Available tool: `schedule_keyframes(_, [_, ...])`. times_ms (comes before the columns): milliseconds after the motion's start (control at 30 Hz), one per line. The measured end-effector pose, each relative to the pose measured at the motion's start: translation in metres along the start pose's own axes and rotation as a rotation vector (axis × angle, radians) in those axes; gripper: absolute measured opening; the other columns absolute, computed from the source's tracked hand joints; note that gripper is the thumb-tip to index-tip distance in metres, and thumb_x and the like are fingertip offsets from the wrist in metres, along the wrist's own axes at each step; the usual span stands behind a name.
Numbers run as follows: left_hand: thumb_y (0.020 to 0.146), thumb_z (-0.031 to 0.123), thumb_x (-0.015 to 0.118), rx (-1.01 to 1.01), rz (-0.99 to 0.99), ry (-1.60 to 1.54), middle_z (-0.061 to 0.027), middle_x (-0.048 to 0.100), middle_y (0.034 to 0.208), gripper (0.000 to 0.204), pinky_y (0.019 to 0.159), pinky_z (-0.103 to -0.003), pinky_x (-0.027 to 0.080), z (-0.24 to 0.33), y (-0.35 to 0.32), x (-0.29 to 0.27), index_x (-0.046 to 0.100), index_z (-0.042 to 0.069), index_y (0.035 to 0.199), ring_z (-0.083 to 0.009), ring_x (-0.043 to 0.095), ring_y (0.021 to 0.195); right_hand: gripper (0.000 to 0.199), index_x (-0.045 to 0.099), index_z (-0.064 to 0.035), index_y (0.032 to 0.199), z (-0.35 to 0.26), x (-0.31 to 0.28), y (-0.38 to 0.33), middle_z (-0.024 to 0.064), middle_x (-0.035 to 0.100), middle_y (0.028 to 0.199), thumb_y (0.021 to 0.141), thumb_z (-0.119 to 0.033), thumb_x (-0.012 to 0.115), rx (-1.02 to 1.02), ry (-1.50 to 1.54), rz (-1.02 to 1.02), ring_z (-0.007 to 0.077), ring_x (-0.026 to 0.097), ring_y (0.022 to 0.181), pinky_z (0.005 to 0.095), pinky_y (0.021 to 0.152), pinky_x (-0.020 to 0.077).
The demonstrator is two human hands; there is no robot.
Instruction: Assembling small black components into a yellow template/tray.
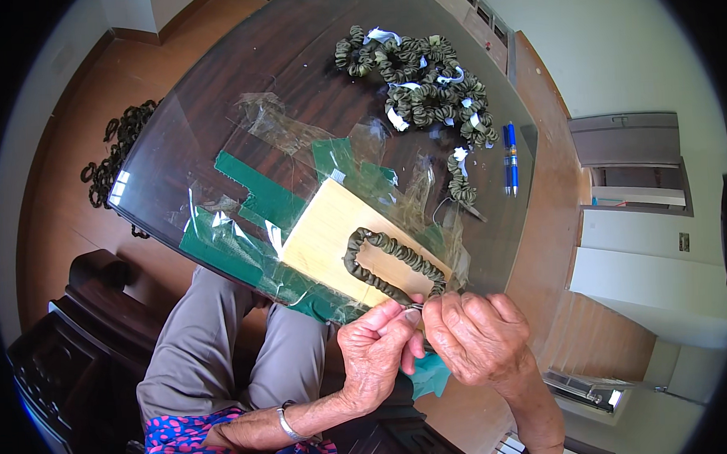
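Observation:
A dark olive gathered fabric scrunchie [380,241] lies as a long loop on a pale wooden board [319,220]. Its two ends meet over the board's near right corner, between my hands. My left hand [376,351] pinches one end between thumb and fingers. Closed beside it, with fingertips almost touching, my right hand [475,331] grips the loop's other end. A tiny shiny metal bit shows between the fingertips; its kind is too small to tell.
Green and clear tape [258,191] surrounds the board on the dark glossy table [215,96]. Finished scrunchies with white tags [422,73] are heaped at the far right, near blue pens [511,159]. More dark loops [116,147] hang past the table's left edge.

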State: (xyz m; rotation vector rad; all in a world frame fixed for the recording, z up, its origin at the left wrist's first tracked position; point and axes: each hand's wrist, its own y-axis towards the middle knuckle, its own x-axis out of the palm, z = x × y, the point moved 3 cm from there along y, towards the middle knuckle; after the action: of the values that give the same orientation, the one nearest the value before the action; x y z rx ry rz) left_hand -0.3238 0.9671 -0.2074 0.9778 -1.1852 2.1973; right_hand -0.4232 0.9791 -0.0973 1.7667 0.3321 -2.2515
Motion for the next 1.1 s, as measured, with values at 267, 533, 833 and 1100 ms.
schedule_keyframes(267, [0.096, 0.004, 0.049, -0.03, -0.017, -0.054, -0.0078, 0.062, 0.064, 0.026, 0.043, -0.02, 0.04, 0.003, -0.001, 0.0, 0.063, -0.006, 0.115, -0.0085, 0.05, 0.045, 0.024, 0.067, -0.0017, 0.09, 0.001, 0.001, -0.004, 0.0039, 0.06, 0.076, 0.068, -0.01, 0.068, 0.121, 0.125, 0.101, 0.0153, 0.056, 0.065, 0.0277, 0.056, 0.0376])
schedule_keyframes(533, [0.099, 0.011, 0.049, -0.058, 0.012, 0.038, -0.011, 0.062, 0.062, 0.026, 0.04, -0.02, 0.038, 0.005, 0.0, 0.002, 0.061, -0.006, 0.114, -0.0108, 0.048, 0.041, 0.025, 0.066, -0.001, 0.092, 0.004, -0.004, -0.005, 0.0057, 0.062, 0.079, 0.069, -0.005, 0.07, 0.178, 0.154, 0.055, 0.0179, 0.058, 0.066, 0.0295, 0.056, 0.0418])
schedule_keyframes(833, [0.098, 0.01, 0.054, -0.039, 0.003, -0.073, -0.0094, 0.063, 0.063, 0.021, 0.04, -0.02, 0.038, 0.001, 0.0, 0.003, 0.064, -0.005, 0.109, -0.009, 0.048, 0.042, 0.035, 0.066, -0.001, 0.102, 0.005, -0.008, -0.005, 0.0071, 0.065, 0.087, 0.067, -0.003, 0.073, 0.204, 0.21, 0.077, 0.0192, 0.059, 0.067, 0.0303, 0.057, 0.0465])
schedule_keyframes(1100, [0.097, 0.009, 0.056, -0.044, -0.007, -0.044, -0.0073, 0.063, 0.064, 0.017, 0.04, -0.02, 0.037, -0.002, 0.003, 0.0, 0.064, -0.005, 0.101, -0.0075, 0.048, 0.042, 0.03, 0.065, -0.0006, 0.097, 0.004, -0.002, 0.006, 0.006, 0.063, 0.084, 0.069, -0.009, 0.07, 0.076, 0.115, -0.075, 0.017, 0.057, 0.069, 0.0293, 0.058, 0.0406])
